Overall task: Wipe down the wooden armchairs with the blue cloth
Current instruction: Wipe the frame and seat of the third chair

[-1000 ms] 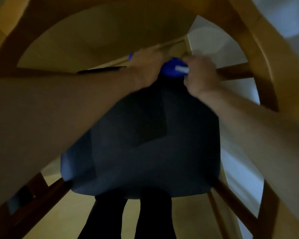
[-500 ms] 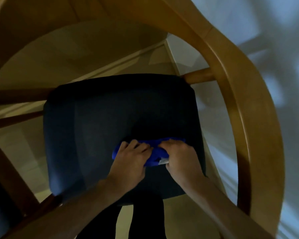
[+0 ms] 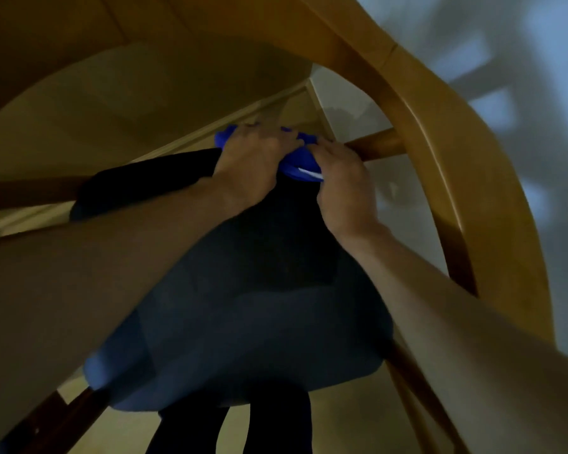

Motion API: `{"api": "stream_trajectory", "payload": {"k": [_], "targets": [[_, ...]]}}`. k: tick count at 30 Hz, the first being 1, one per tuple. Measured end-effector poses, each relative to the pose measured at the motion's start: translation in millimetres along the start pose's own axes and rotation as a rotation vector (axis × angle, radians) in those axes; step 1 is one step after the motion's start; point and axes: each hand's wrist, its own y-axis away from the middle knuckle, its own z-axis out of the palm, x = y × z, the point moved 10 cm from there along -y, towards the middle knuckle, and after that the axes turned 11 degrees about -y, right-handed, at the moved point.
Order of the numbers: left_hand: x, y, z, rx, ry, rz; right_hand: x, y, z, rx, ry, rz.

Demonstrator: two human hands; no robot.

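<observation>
A wooden armchair fills the head view, its curved back and armrest [image 3: 440, 152] arching over a dark blue padded seat [image 3: 259, 322]. A bright blue cloth [image 3: 297, 163] is bunched at the far edge of the seat, close to a wooden rail [image 3: 376, 147]. My left hand [image 3: 253, 162] presses on the cloth from the left and covers most of it. My right hand [image 3: 345, 188] grips the cloth's right side, where a white tag shows.
Pale floor and a skirting board [image 3: 243, 116] lie beyond the chair. Lower chair rails [image 3: 56, 424] cross at the bottom left and right. My dark trouser legs [image 3: 233, 427] stand under the seat's near edge. A grey wall [image 3: 522, 93] is on the right.
Both hands have pushed the cloth from the near part of the seat to its far edge, as they were a second ago. The view has tilted with the motion.
</observation>
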Motion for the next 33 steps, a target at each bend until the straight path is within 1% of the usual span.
{"api": "stream_trajectory", "payload": {"k": [2, 4, 6, 8, 10, 11, 12, 13, 15, 16, 17, 18, 20, 21, 23, 26, 29, 31, 33], "targets": [[12.8, 22.6, 5.4, 0.06, 0.014, -0.028, 8.9, 25.6, -1.0, 0.041, -0.091, 0.095], [37.5, 49.3, 9.9, 0.074, 0.021, -0.009, 16.0, 63.5, -4.1, 0.06, -0.152, 0.184], [67.3, 79.4, 23.4, 0.019, 0.027, 0.039, 19.7, 107.4, -4.8, 0.062, -0.166, 0.261], [95.5, 110.3, 40.1, -0.084, 0.037, 0.093, 26.6, 143.4, 0.0, 0.025, -0.142, 0.379], [108.1, 125.3, 49.1, -0.154, 0.077, 0.109, 37.5, 161.2, 5.0, -0.024, -0.104, 0.489], [108.9, 121.9, 44.9, -0.15, 0.097, 0.115, 40.8, 161.9, 1.4, -0.014, -0.114, 0.513], [106.7, 111.9, 34.9, -0.121, 0.106, 0.115, 41.8, 156.3, -8.3, 0.04, -0.144, 0.503], [103.0, 97.7, 21.2, -0.072, 0.12, 0.107, 39.8, 146.1, -23.2, 0.143, -0.182, 0.456], [92.0, 59.0, -14.2, 0.072, 0.155, 0.047, 35.9, 120.2, -52.3, 0.35, -0.261, 0.334], [85.2, 35.9, -27.5, 0.125, 0.146, 0.01, 39.0, 104.7, -60.8, 0.416, -0.32, 0.305], [81.2, 12.2, -35.2, 0.151, 0.119, -0.007, 48.7, 89.6, -64.1, 0.452, -0.392, 0.336], [79.3, -8.2, -39.3, 0.154, 0.09, -0.01, 63.8, 77.0, -62.8, 0.467, -0.459, 0.417], [77.9, -33.0, -26.4, 0.066, 0.033, -0.012, 94.8, 63.1, -51.0, 0.445, -0.53, 0.61], [78.2, -34.2, -14.0, 0.006, 0.005, -0.012, 103.9, 62.2, -42.5, 0.4, -0.523, 0.656], [84.5, -18.1, 5.5, -0.041, -0.018, 0.008, 108.5, 71.8, -31.5, 0.329, -0.507, 0.66], [105.9, 22.2, 20.3, -0.038, 0.064, 0.053, 98.4, 114.0, -34.1, 0.359, -0.45, 0.587], [135.1, 78.2, 34.5, -0.098, 0.089, 0.123, 88.6, 174.3, -30.2, 0.353, -0.379, 0.586], [152.3, 118.2, 46.8, -0.147, 0.106, 0.173, 82.9, 211.8, -17.3, 0.276, -0.345, 0.622], [158.3, 146.6, 58.8, -0.22, 0.135, 0.205, 76.8, 233.4, -2.3, 0.151, -0.245, 0.704]]}}
